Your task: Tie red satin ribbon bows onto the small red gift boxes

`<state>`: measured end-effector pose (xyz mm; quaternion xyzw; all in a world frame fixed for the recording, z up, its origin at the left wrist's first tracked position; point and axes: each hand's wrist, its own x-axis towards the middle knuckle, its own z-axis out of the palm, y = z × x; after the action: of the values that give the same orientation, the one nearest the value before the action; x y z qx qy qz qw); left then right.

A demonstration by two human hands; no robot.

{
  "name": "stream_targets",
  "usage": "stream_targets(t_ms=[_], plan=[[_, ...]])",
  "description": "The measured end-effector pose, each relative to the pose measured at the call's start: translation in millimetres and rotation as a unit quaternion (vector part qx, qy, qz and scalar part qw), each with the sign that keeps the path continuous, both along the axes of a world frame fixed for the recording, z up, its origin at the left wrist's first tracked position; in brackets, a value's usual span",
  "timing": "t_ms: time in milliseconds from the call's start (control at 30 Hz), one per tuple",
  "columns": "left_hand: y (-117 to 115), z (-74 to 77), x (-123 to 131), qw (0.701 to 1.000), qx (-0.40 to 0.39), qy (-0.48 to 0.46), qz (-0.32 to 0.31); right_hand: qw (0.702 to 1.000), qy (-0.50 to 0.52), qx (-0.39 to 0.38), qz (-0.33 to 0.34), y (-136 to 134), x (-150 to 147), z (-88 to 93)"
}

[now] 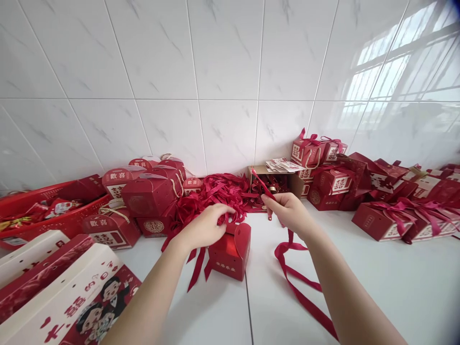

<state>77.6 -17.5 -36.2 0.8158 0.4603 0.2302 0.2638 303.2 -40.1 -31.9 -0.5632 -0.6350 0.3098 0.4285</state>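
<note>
While the left hand [208, 225] curls at the top of the small red box [230, 256] on the table [215, 311], grip indiscernible, the right hand [287, 210] pinches red ribbon [263, 183], best kept untwisted.

The small gift box [226, 261] is deep red with pale lettering (a single row). Crimson colours the long ribbon [306, 299] and the ribbon heap [223, 189]. The plastic basket [46, 221] is brighter red. Grey veins streak the white wall tiles [226, 52]; the table [388, 282] is pale white.
</note>
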Motion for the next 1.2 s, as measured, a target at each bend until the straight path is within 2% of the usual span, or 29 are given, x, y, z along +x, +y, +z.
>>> stream_targets(t_ms=[100, 167, 233, 300, 367, 467, 567, 700, 800, 900, 967, 1067, 1200], plan=[[-6, 6.1, 6, 0.987, -0.059, -0.150, 0.020, 0.997, -0.031, 0.024, 0.062, -10, -6, 5.8], [-12, 11.5, 9, 0.970, -0.090, -0.227, -0.017, 0.990, -0.033, 0.003, 0.137, -16, -10, 8.7], [-17, 16.9, 10, 0.958, -0.075, -0.269, -0.059, 0.975, -0.028, -0.051, 0.214, -19, -13, 9.6], [-21, 21.7, 9, 0.961, -0.051, -0.260, -0.078, 0.957, -0.033, -0.104, 0.270, -19, -14, 8.3], [-24, 25.5, 8, 0.971, -0.037, -0.230, -0.060, 0.940, -0.051, -0.138, 0.308, -18, -14, 5.6], [-27, 27.9, 9, 0.977, -0.034, -0.209, -0.023, 0.928, -0.067, -0.127, 0.344, -16, -15, 1.5], [-31, 27.3, 13, 0.977, -0.042, -0.208, -0.024, 0.932, -0.010, -0.069, 0.357, -16, -18, -0.2], [-32, 26.1, 17, 0.976, -0.056, -0.212, -0.003, 0.934, 0.058, -0.055, 0.348, -15, -21, 1.6], [-27, 22.5, 13, 0.983, -0.045, -0.173, 0.046, 0.946, 0.019, -0.054, 0.318, -13, -15, 3.3], [-17, 12.8, 6, 0.992, 0.008, -0.099, 0.075, 0.943, -0.044, -0.115, 0.310, -10, -6, 2.6], [-11, 4.9, 2, 0.997, 0.040, -0.027, 0.055, 0.941, -0.073, -0.163, 0.288, -8, -2, 0.8], [-6, -3.2, -1, 0.998, 0.027, 0.060, 0.000, 0.944, -0.092, -0.194, 0.251, -6, 1, -1.4], [-7, -5.1, 2, 0.996, 0.008, 0.089, -0.023, 0.942, -0.128, -0.214, 0.222, -4, 2, -1.9]])
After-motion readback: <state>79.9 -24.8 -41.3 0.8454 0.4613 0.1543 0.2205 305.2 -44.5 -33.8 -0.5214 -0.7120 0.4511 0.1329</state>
